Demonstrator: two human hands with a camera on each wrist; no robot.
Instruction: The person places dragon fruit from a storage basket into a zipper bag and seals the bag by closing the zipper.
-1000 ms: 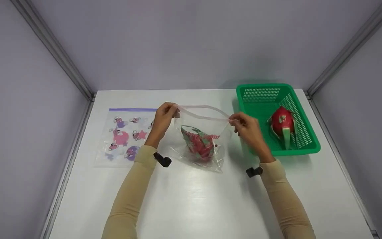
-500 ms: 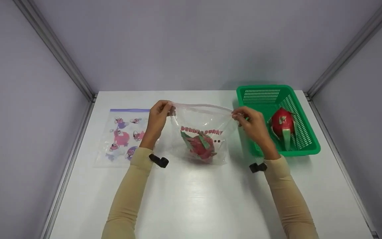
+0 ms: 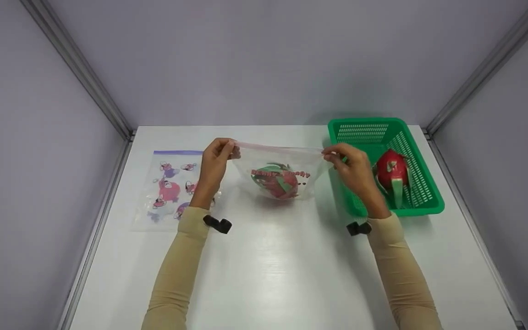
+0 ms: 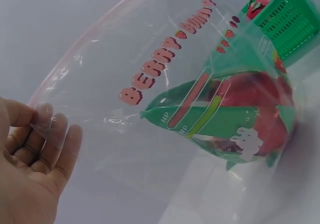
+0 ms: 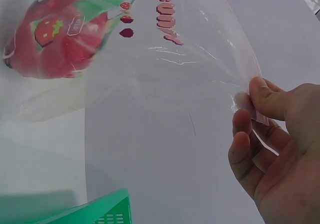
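Two upper corners of the clear bag [image 3: 273, 157] are pinched by the left hand [image 3: 216, 162] and the right hand [image 3: 354, 169]; the red-and-green fruit [image 3: 283, 185] is enclosed inside, between and below them.

A clear plastic bag [image 3: 280, 173] carries "BERRY BUNNY" in blocky pink capitals [image 4: 162, 56], readable in the head and left wrist views. Further down the same bag, "HP" labels a printed red bar [image 4: 190, 101], and "MP" labels the neighbouring red and yellow-green bar [image 4: 205, 115]. Beside the capitals runs a pale, smaller line of text [image 4: 150, 44], too faint to read fully.
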